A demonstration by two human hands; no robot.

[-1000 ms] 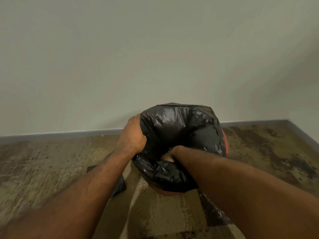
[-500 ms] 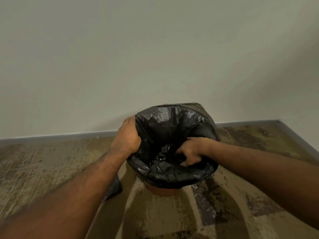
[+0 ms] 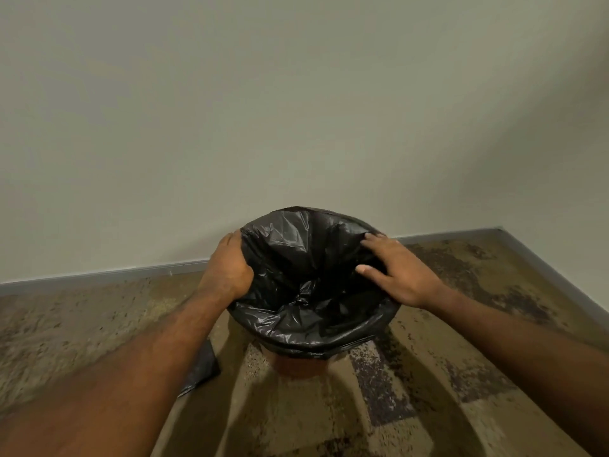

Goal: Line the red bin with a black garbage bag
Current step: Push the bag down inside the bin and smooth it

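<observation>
A black garbage bag [image 3: 306,285] sits inside the red bin [image 3: 298,366], its mouth folded outward over the rim all round; only the bin's lower front shows below the plastic. My left hand [image 3: 227,272] is closed on the bag's edge at the bin's left rim. My right hand [image 3: 398,272] lies on the right rim with fingers spread, its fingertips pressing the bag against the inner wall. The bag's bottom is bunched deep inside the bin.
The bin stands on a stained, mottled floor [image 3: 445,374] close to a plain wall [image 3: 296,110] with a grey skirting [image 3: 99,278]. A loose piece of black plastic [image 3: 202,367] lies on the floor by my left forearm. A side wall's skirting runs along the right.
My right hand has come out of the bag's inside and moved to the right rim, opening flat. The bag's mouth now spreads wider over the bin. My left hand keeps its grip.
</observation>
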